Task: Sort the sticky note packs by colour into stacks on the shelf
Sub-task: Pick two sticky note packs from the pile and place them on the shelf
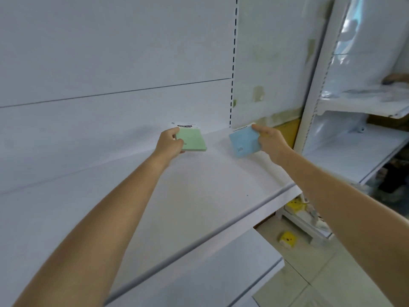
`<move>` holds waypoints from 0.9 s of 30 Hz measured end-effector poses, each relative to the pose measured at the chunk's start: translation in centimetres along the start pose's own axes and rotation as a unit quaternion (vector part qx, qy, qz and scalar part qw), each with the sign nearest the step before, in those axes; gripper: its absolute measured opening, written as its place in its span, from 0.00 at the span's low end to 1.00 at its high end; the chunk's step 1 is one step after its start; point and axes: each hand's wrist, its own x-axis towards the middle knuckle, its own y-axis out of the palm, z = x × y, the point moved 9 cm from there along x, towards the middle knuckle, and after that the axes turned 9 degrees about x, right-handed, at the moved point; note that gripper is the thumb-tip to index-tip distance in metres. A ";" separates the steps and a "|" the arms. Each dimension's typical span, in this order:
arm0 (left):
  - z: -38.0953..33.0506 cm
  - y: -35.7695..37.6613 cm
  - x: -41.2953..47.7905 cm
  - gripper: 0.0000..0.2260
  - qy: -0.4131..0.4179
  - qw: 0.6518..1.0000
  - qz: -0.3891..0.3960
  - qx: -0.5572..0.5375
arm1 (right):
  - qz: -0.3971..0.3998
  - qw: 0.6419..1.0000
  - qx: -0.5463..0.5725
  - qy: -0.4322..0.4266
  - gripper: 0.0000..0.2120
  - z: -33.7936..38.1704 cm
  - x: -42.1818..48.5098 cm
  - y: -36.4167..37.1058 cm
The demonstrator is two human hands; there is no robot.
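A green sticky note pack [194,140] with a white label end lies at the back of the white shelf [199,196], and my left hand [169,142] pinches its left edge. To its right, my right hand [269,141] grips a blue sticky note pack [242,142] by its right edge, tilted, just above or on the shelf; I cannot tell if it touches. The two packs are apart by about a pack's width.
The shelf's back panel [110,63] rises behind the packs, with a slotted upright [232,69] at its right. A lower shelf [210,273] juts out below. Another shelf unit [354,151] stands at the right. A yellow object [287,239] lies on the tiled floor.
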 end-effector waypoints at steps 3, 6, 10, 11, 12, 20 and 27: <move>1.2 1.6 1.9 0.16 -0.031 0.999 -0.010 0.037 | 0.011 0.999 0.030 0.036 0.24 -0.7 3.9 0.3; 3.0 2.1 2.9 0.13 -0.075 0.985 -0.032 0.149 | 0.047 0.998 0.022 0.044 0.23 -1.0 7.0 2.5; 3.5 2.9 2.3 0.14 -0.088 0.964 -0.065 0.242 | 0.096 0.994 -0.038 0.027 0.19 -1.9 10.2 5.7; 3.5 3.1 2.1 0.15 -0.084 0.960 -0.073 0.258 | 0.109 0.990 -0.086 0.015 0.18 -2.4 10.9 6.1; 3.6 3.4 2.0 0.15 -0.091 0.958 -0.070 0.264 | 0.118 0.982 -0.145 0.004 0.18 -2.9 11.5 6.3; 3.5 4.8 0.1 0.18 -0.102 0.947 -0.073 0.296 | 0.167 0.927 -0.317 -0.112 0.22 -3.2 11.1 7.0; 2.2 4.8 -0.8 0.18 -0.104 0.935 -0.089 0.328 | 0.203 0.903 -0.359 -0.118 0.25 -3.7 10.2 6.7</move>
